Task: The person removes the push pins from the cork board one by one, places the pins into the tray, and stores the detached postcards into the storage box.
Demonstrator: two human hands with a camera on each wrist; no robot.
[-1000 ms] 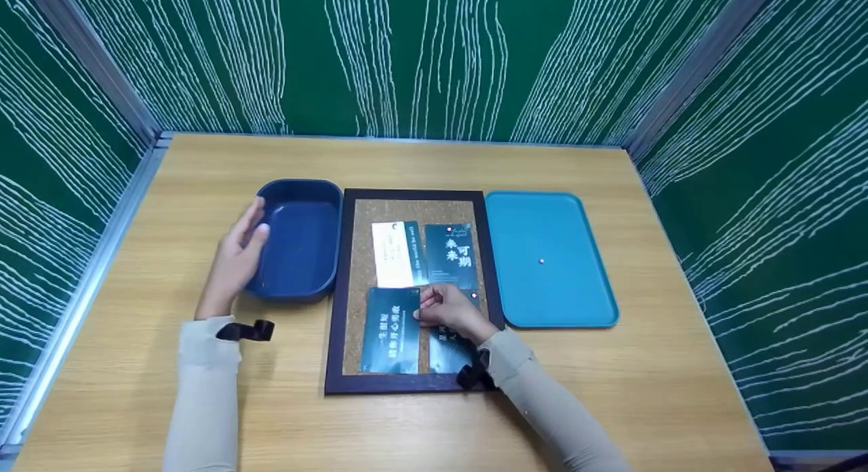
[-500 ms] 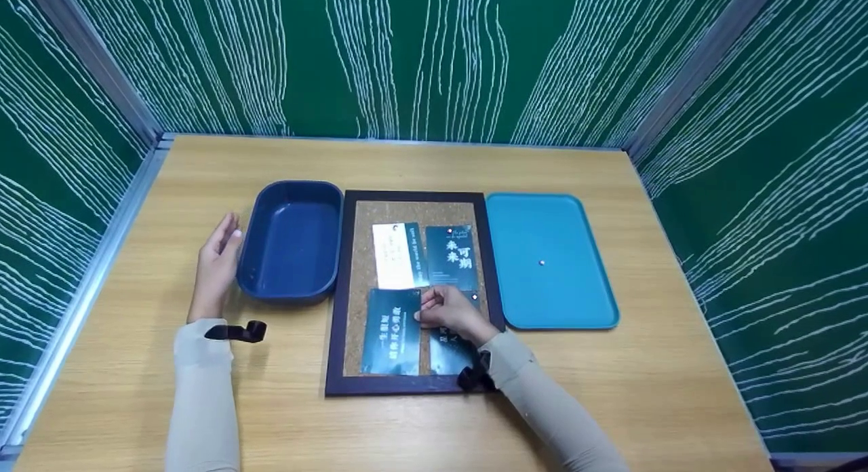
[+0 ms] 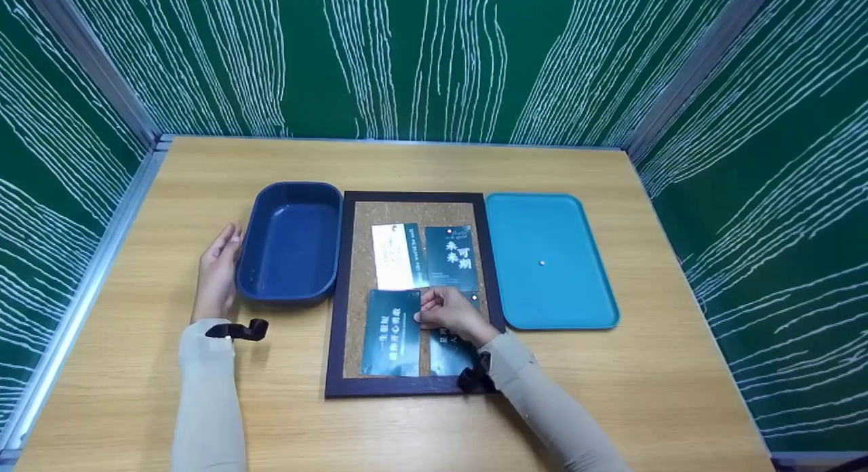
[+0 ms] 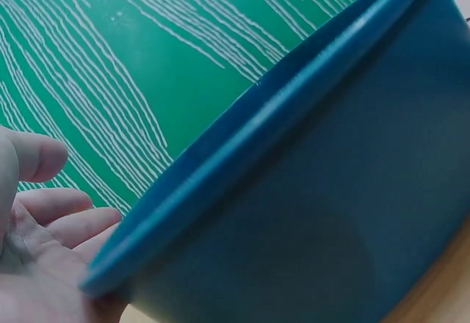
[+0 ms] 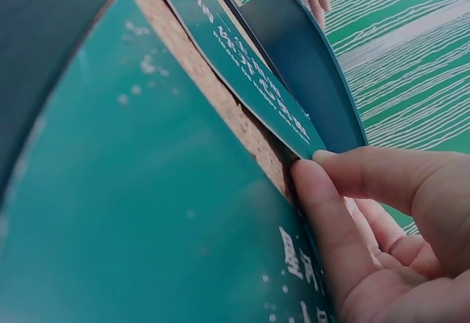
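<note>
The green card [image 3: 391,343] lies on the near left part of the cork board [image 3: 361,218], with white writing on it. The right hand [image 3: 451,310] pinches its right edge between thumb and finger. A dark gap shows under that edge in the right wrist view, so it looks a little raised. It is hard to tell if a pin sits in its top corner.

The card should be very light and thin, and it would bend easily. Its shiny face may be a bit slippery, and a hard tug could crease or tear it. The side edge is a good place to hold, close to the top corner, with a soft pinch.

Three more cards share the board. The white and green card [image 3: 399,256] is just above. The far right card [image 3: 452,258] has a small pin [image 3: 449,231] near its top. The near right card [image 3: 449,350] is partly hidden by the right hand and has a pale pin [image 3: 474,298] too.

The blue bin [image 3: 291,245] is just left of the board. The left hand [image 3: 217,272] is beside it, fingers loose and holding nothing; whether it touches the bin is unclear. The flat blue tray [image 3: 553,292] is just right of the board, with one little pin [image 3: 542,263] on it. Everything sits on the wooden desk [image 3: 542,404].
</note>
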